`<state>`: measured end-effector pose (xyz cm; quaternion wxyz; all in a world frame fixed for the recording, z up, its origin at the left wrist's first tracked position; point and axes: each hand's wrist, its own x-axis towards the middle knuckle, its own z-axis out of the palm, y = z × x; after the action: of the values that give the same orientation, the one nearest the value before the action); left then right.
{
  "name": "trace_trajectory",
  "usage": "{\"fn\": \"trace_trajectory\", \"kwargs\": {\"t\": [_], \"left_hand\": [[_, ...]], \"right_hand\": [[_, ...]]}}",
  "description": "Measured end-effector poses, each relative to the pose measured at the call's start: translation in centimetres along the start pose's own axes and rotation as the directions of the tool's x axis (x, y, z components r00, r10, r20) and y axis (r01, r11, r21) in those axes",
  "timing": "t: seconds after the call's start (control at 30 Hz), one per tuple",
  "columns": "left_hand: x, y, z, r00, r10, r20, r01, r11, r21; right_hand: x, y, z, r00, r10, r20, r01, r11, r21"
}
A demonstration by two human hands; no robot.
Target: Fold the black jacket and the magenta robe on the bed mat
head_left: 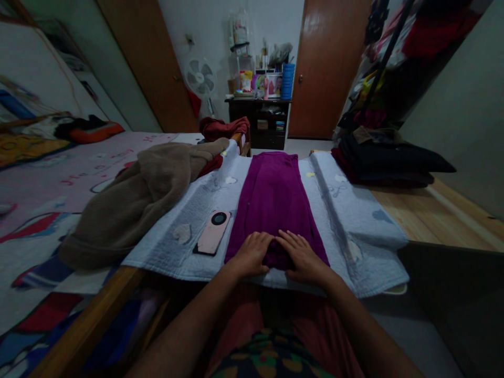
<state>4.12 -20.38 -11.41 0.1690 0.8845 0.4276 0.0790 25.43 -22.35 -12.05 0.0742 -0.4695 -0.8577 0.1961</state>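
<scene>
A purple garment point(271, 194), folded into a long panel, lies lengthwise on a light blue quilted cloth point(331, 231). My left hand point(252, 254) rests on its near end, fingers laid out over the fabric. Beside it, almost touching at the fingertips, my right hand point(302, 255) presses on the same end with its fingers apart. Neither hand grips anything. To the left of the garment, a pink phone point(213, 233) with a round black camera ring lies on the quilted cloth.
A brown fleece garment point(153, 181) is heaped at the left, over the bed point(98, 152). Folded dark clothes point(389, 157) are stacked on a wooden surface point(425, 210) at the right. Farther back stand a fan point(200, 77) and a dark cabinet point(255, 123).
</scene>
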Motion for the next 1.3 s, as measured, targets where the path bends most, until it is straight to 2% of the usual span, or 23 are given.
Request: {"fn": "trace_trajectory", "kwargs": {"t": [0.13, 0.37, 0.57, 0.7, 1.03, 1.17, 1.3], "left_hand": [[-0.3, 0.6, 0.0, 1.000, 0.007, 0.001, -0.007, 0.999, 0.038], [-0.4, 1.2, 0.0, 0.997, 0.023, -0.073, -0.020, 0.999, 0.039], [-0.1, 1.1, -0.7, 0.993, -0.096, -0.074, 0.101, 0.993, 0.069], [0.0, 0.9, -0.8, 0.991, -0.128, -0.051, 0.131, 0.989, 0.074], [-0.8, 0.4, -0.8, 0.995, -0.075, -0.069, 0.074, 0.997, -0.018], [-1.1, 0.1, -0.4, 0.987, -0.079, -0.142, 0.084, 0.996, 0.033], [-0.7, -0.7, -0.1, 0.988, -0.072, -0.134, 0.078, 0.996, 0.042]], "right_hand": [[0.4, 0.0, 0.1, 1.000, 0.019, 0.018, -0.019, 0.999, -0.032], [0.7, 0.5, 0.7, 0.998, -0.023, -0.062, 0.022, 0.999, -0.028], [1.1, -0.9, 0.9, 0.988, 0.012, -0.153, -0.026, 0.996, -0.088], [1.6, -1.5, 0.8, 0.983, 0.041, -0.176, -0.064, 0.990, -0.127], [3.2, -1.9, -1.2, 0.993, 0.065, -0.096, -0.083, 0.976, -0.199], [4.0, -1.3, -2.1, 0.997, 0.056, -0.055, -0.065, 0.982, -0.178], [4.4, -1.3, -3.1, 0.999, 0.050, 0.020, -0.045, 0.982, -0.184]]}}
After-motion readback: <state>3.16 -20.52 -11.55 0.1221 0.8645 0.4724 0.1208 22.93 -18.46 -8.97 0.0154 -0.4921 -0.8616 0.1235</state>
